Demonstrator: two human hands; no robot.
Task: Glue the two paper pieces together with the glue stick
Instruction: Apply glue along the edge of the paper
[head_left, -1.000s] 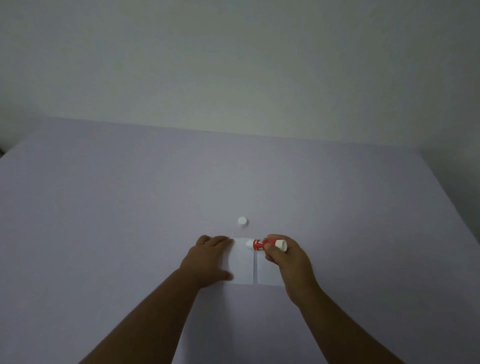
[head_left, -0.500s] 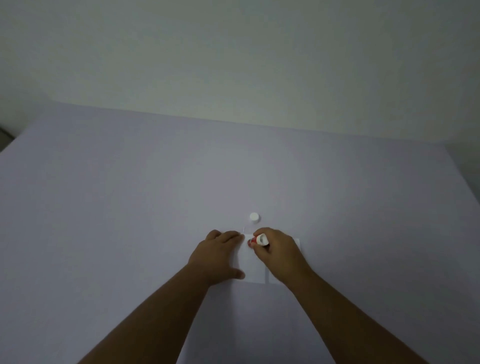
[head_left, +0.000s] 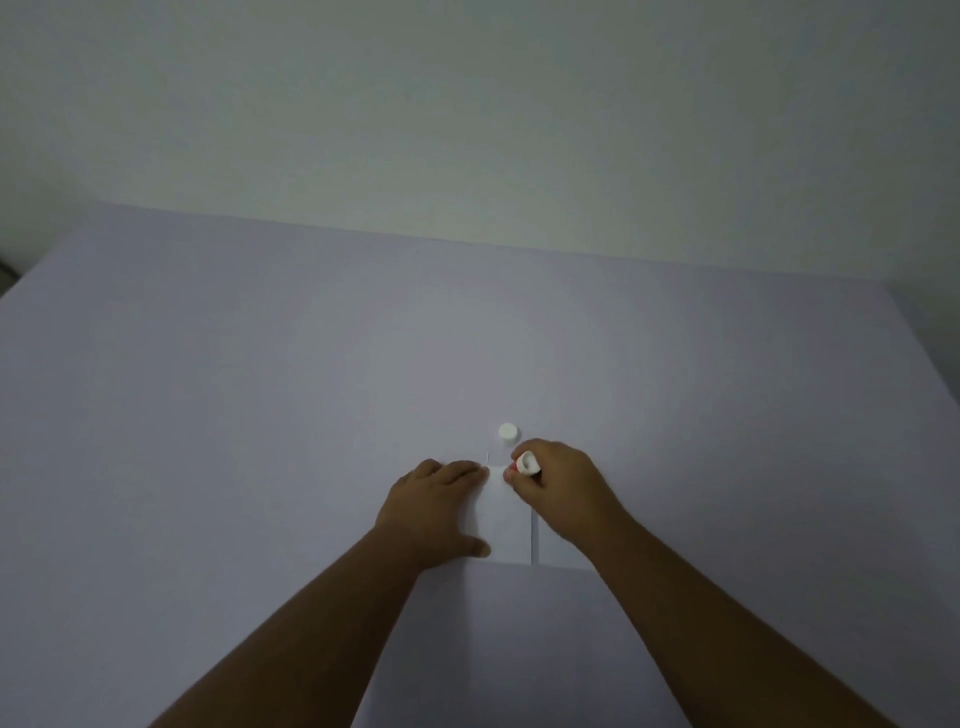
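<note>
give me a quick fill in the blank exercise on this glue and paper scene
1. The glue stick is gripped in the person's ____ hand.
2. The left hand lies flat on the left paper piece, holding it ____.
3. The white cap stands on the table, ____ the glue stick.
4. Between the two paper pieces runs a thin ____.

Missing words: right; down; off; gap

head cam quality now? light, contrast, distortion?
Head view: dim, flat light, no glare; white paper pieces barely separate from the pale table; wide-angle bends the table's far edge; glue stick in the right hand is slightly soft.
</note>
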